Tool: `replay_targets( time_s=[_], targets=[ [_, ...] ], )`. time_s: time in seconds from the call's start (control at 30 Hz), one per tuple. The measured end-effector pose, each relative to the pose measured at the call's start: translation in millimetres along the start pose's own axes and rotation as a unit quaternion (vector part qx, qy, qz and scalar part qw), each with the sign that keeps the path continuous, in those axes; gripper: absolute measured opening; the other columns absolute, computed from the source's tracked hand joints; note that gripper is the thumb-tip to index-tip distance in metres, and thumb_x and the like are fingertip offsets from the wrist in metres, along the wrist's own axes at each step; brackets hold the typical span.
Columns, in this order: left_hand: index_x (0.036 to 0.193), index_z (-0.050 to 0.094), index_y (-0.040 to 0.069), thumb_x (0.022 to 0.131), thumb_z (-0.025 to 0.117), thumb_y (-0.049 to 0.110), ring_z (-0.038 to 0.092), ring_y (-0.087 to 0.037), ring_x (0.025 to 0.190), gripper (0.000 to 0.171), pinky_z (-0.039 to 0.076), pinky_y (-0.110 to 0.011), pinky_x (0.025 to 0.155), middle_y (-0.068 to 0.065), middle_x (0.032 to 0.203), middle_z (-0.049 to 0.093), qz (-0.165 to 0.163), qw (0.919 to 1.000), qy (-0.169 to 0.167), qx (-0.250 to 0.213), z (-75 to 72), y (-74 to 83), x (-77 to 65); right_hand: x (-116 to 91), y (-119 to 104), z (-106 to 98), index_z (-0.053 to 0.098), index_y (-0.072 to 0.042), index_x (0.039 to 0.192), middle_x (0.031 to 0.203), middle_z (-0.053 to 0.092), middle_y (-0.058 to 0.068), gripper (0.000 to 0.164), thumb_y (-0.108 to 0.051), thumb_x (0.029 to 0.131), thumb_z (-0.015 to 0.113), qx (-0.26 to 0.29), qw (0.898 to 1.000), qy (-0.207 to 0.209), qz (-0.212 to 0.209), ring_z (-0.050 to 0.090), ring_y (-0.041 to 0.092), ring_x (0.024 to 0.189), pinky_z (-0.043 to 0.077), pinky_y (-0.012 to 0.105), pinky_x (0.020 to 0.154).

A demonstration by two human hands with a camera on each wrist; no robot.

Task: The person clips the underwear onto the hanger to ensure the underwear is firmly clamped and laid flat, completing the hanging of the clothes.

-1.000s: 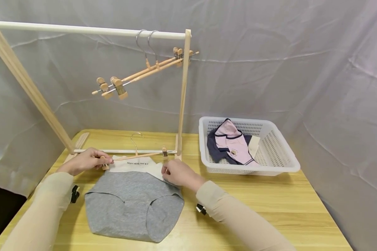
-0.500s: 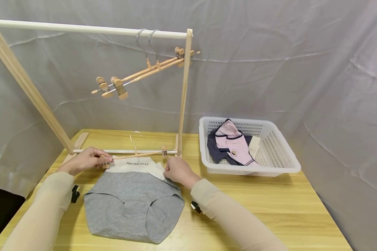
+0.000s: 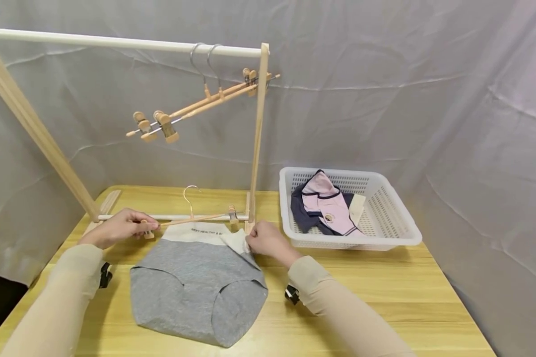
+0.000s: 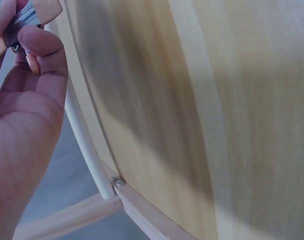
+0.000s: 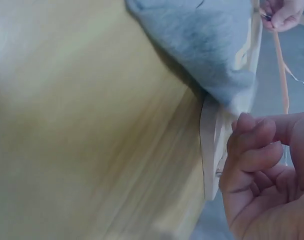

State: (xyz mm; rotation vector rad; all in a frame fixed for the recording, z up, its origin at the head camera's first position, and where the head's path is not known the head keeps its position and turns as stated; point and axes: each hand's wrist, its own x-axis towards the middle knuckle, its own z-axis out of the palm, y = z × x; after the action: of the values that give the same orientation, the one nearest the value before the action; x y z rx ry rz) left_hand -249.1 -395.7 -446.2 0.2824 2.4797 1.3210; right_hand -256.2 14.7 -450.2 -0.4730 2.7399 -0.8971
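Grey underwear [image 3: 196, 282] with a white printed waistband [image 3: 205, 233] lies on the table, its waistband along a clip hanger [image 3: 196, 219]. My left hand [image 3: 124, 229] grips the clip [image 3: 148, 231] at the hanger's left end; the left wrist view shows this clip [image 4: 24, 22] between thumb and fingers. The waistband's left corner lies just right of that clip. My right hand [image 3: 270, 241] pinches the right waistband corner, which is folded over and lifted. In the right wrist view, grey cloth [image 5: 207, 45] rises to the fingertips. The hanger's right clip [image 3: 233, 215] sits above that corner.
A wooden rack [image 3: 258, 134] stands behind, with two clip hangers [image 3: 205, 101] on its top rail. At right, a white basket [image 3: 393, 213] contains pink [image 3: 332, 208] and dark [image 3: 301, 215] garments. The rack's low bar [image 3: 138, 217] runs behind the hands.
My right hand has moved right, drawing the waistband corner along, and the underwear has slid right. The waistband's left corner has shifted away from the left clip. My left hand keeps its grip.
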Motion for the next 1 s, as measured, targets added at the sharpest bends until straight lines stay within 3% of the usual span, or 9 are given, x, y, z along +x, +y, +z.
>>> replay_targets(
  time_s=[0.07, 0.2, 0.27, 0.37, 0.47, 0.57, 0.73, 0.83, 1.0],
  targets=[
    [0.123, 0.073, -0.011, 0.11, 0.062, 0.016, 0.059, -0.014, 0.075, 0.032, 0.053, -0.031, 0.069, -0.001, 0.095, 0.077, -0.003, 1.0, 0.001, -0.001, 0.2, 0.3, -1.3, 0.9, -1.2, -0.1, 0.06, -0.017, 0.068, 0.059, 0.052, -0.007, 0.033, -0.018, 0.1, 0.068, 0.001, 1.0, 0.003, -0.003, 0.045, 0.009, 0.054, 0.037, 0.024, 0.053],
    [0.124, 0.073, -0.01, 0.11, 0.062, 0.018, 0.059, -0.015, 0.075, 0.033, 0.053, -0.031, 0.069, 0.0, 0.09, 0.076, -0.002, 1.0, 0.009, 0.001, -0.8, -1.3, -4.9, 5.2, -8.0, 2.0, 0.075, -0.011, 0.103, 0.072, 0.067, -0.001, 0.012, -0.023, 0.102, 0.072, -0.026, 0.999, 0.002, -0.027, 0.056, 0.011, 0.058, 0.046, 0.026, 0.054],
    [0.123, 0.073, -0.01, 0.11, 0.062, 0.018, 0.06, -0.015, 0.075, 0.033, 0.052, -0.031, 0.069, 0.001, 0.09, 0.077, 0.003, 0.9999, 0.014, 0.002, -1.7, -3.8, -6.6, 8.4, -12.3, 4.1, 0.076, -0.013, 0.118, 0.082, 0.076, 0.001, 0.022, -0.027, 0.102, 0.073, -0.077, 0.996, -0.005, -0.051, 0.065, 0.015, 0.065, 0.052, 0.029, 0.059],
    [0.124, 0.073, -0.01, 0.11, 0.062, 0.017, 0.061, -0.014, 0.076, 0.032, 0.053, -0.03, 0.07, 0.002, 0.09, 0.078, 0.014, 0.9997, 0.019, 0.003, -2.6, -8.3, -8.9, 12.9, -18.7, 9.3, 0.076, -0.018, 0.131, 0.108, 0.082, -0.001, 0.036, -0.039, 0.102, 0.074, -0.175, 0.98, -0.018, -0.091, 0.075, 0.018, 0.086, 0.06, 0.034, 0.073],
    [0.125, 0.073, -0.01, 0.109, 0.062, 0.016, 0.061, -0.014, 0.075, 0.032, 0.053, -0.03, 0.07, 0.002, 0.092, 0.078, 0.018, 0.9996, 0.021, 0.002, -2.7, -13.2, -10.3, 16.6, -24.0, 15.3, 0.074, -0.022, 0.137, 0.116, 0.081, -0.004, 0.049, -0.052, 0.098, 0.075, -0.24, 0.965, -0.033, -0.103, 0.077, 0.019, 0.097, 0.062, 0.036, 0.08],
    [0.125, 0.073, -0.01, 0.11, 0.062, 0.016, 0.06, -0.013, 0.074, 0.032, 0.053, -0.029, 0.07, 0.001, 0.094, 0.078, 0.016, 0.9997, 0.02, -0.002, -1.9, -16.9, -11.0, 19.2, -27.4, 20.7, 0.075, -0.022, 0.132, 0.106, 0.081, -0.003, 0.048, -0.054, 0.096, 0.077, -0.248, 0.964, -0.039, -0.088, 0.075, 0.017, 0.091, 0.062, 0.036, 0.073],
    [0.123, 0.074, -0.008, 0.11, 0.062, 0.017, 0.061, -0.011, 0.077, 0.031, 0.053, -0.029, 0.07, -0.004, 0.1, 0.079, 0.007, 0.9997, 0.02, 0.008, -0.6, -19.0, -11.9, 22.9, -28.0, 22.8, 0.073, -0.021, 0.091, 0.087, 0.073, -0.006, 0.014, -0.03, 0.1, 0.076, -0.197, 0.978, -0.016, -0.072, 0.062, 0.01, 0.071, 0.051, 0.028, 0.058],
    [0.124, 0.074, -0.008, 0.11, 0.062, 0.017, 0.062, -0.01, 0.078, 0.032, 0.053, -0.029, 0.07, -0.004, 0.102, 0.079, 0.003, 0.9997, 0.021, 0.01, -0.5, -19.3, -12.9, 23.5, -24.4, 18.7, 0.062, -0.021, 0.075, 0.073, 0.062, -0.007, 0.026, -0.02, 0.099, 0.072, -0.155, 0.985, -0.001, -0.07, 0.053, 0.009, 0.063, 0.043, 0.025, 0.056],
    [0.124, 0.073, -0.01, 0.11, 0.062, 0.016, 0.06, -0.011, 0.074, 0.032, 0.053, -0.029, 0.069, 0.002, 0.098, 0.077, 0.012, 0.9995, 0.029, 0.004, -2.5, -18.1, -14.5, 18.7, -16.2, 1.9, 0.05, -0.022, 0.064, 0.062, 0.049, -0.008, 0.038, -0.02, 0.097, 0.069, -0.114, 0.992, 0.029, -0.035, 0.048, 0.011, 0.058, 0.038, 0.027, 0.054]
  ],
)
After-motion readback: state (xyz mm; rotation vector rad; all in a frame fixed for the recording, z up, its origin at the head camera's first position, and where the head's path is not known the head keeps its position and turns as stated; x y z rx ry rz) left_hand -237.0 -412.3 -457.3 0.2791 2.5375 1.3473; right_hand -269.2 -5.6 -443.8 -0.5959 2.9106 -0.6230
